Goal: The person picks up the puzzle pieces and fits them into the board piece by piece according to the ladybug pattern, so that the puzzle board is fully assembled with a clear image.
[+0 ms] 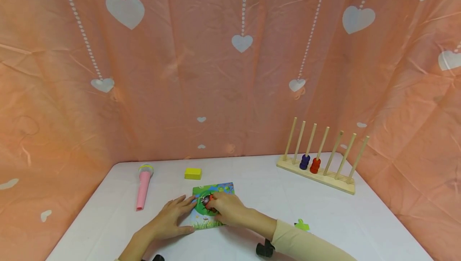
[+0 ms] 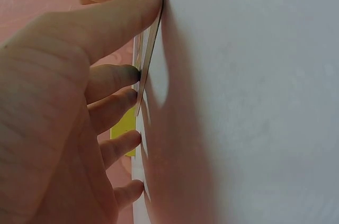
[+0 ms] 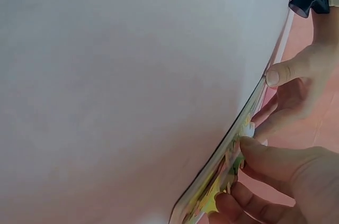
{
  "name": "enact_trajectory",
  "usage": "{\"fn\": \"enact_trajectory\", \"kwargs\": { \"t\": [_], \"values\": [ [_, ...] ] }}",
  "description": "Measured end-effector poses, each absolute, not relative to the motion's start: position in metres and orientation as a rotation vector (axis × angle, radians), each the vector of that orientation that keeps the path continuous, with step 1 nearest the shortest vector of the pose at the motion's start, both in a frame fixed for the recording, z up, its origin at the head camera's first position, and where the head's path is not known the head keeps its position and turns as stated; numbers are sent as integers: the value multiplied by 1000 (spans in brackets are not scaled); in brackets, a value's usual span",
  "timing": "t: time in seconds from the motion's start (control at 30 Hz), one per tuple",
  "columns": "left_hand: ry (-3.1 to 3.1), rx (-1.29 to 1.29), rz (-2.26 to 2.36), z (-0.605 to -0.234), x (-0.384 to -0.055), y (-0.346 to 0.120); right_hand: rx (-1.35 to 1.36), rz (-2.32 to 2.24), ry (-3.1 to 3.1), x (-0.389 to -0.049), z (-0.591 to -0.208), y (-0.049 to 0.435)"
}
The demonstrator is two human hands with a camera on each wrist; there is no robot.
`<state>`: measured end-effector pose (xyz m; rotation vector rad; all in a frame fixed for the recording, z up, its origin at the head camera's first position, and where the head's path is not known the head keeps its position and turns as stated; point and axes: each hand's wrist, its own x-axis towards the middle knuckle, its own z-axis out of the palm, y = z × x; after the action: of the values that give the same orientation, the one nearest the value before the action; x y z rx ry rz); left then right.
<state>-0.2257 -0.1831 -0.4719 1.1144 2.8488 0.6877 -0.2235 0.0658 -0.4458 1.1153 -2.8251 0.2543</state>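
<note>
A square picture board (image 1: 207, 225), printed with grass and a green leaf shape, lies on the white table. In its middle shows a red and black ladybug puzzle piece (image 1: 207, 200). My right hand (image 1: 230, 209) reaches over the board from the right with bent fingers; thumb and fingertips pinch at the ladybug. In the right wrist view the right hand (image 3: 312, 181) partly hides what lies between its fingertips. My left hand (image 1: 171, 217) is spread at the board's left side. Its thumb and fingertips touch the board's edge (image 2: 151, 38) in the left wrist view, with the fingers fairly straight.
A pink toy microphone (image 1: 143, 189) lies at the left, and a yellow block (image 1: 193, 173) sits behind the board. At the back right stands a wooden peg rack (image 1: 317, 175) with purple and red beads. A small green object (image 1: 301, 225) is beside my right forearm.
</note>
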Motion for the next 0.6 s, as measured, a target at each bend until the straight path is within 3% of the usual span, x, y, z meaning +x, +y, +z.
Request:
{"fn": "enact_trajectory", "kwargs": {
  "t": [0.6],
  "values": [
    [2834,1116,703,-471,-226,-183,1080,315,-2908,-224,-447,64]
  ]
}}
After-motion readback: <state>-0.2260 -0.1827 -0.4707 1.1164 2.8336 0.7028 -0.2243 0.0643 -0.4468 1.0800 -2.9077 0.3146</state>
